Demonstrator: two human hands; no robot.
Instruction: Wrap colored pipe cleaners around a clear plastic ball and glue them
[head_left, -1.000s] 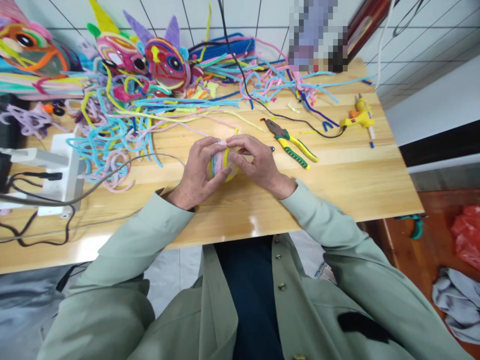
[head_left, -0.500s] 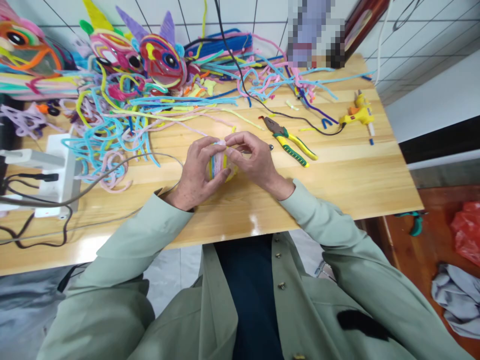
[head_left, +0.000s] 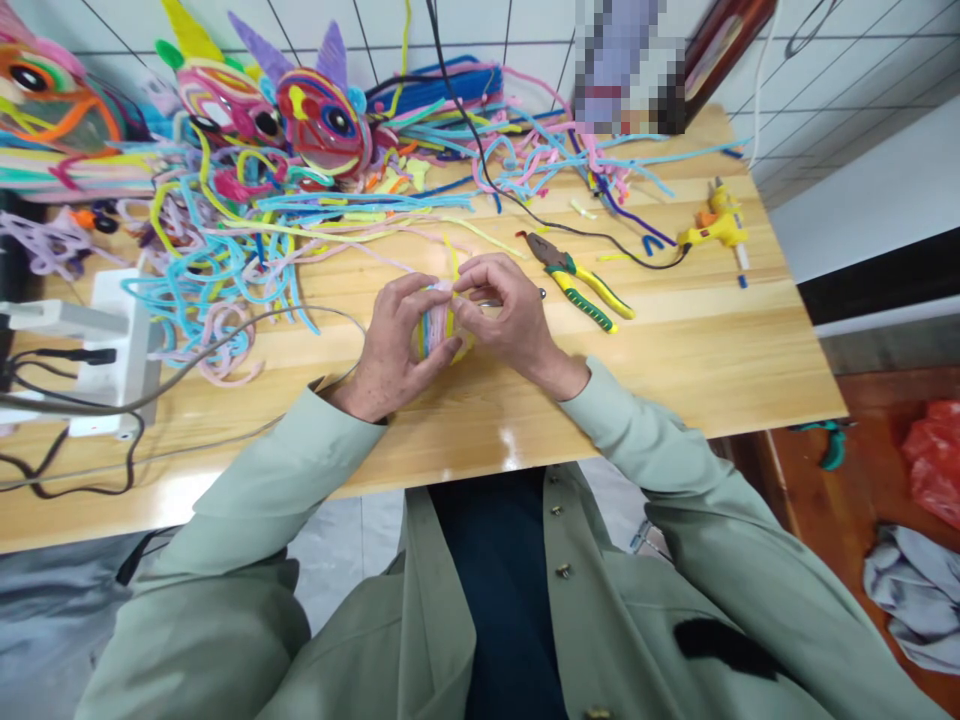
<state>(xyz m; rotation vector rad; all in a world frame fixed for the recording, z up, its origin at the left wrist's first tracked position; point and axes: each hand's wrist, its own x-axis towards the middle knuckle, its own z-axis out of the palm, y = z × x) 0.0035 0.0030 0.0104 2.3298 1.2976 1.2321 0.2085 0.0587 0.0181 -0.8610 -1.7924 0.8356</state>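
My left hand [head_left: 397, 340] is closed around a small rounded piece wrapped in pink, blue and yellow pipe cleaners [head_left: 436, 330]. At its right side my right hand [head_left: 502, 310] pinches a yellow pipe cleaner [head_left: 451, 258], whose free end sticks up beyond the fingertips. Both hands meet over the piece just above the tabletop, and the fingers hide much of it. To the right of my right hand lie pliers [head_left: 574, 280] with green and yellow handles.
A yellow glue gun [head_left: 716, 232] stands at the right, its black cord [head_left: 540, 220] crossing the table. Loose pipe cleaners [head_left: 217, 270] and colourful horned masks [head_left: 322, 115] crowd the back left. A white power strip [head_left: 112, 350] with cables sits at the left.
The yellow pipe cleaner's free end now shows longer and stands higher above my fingertips. My right fingers have shifted slightly; my left hand keeps its hold.
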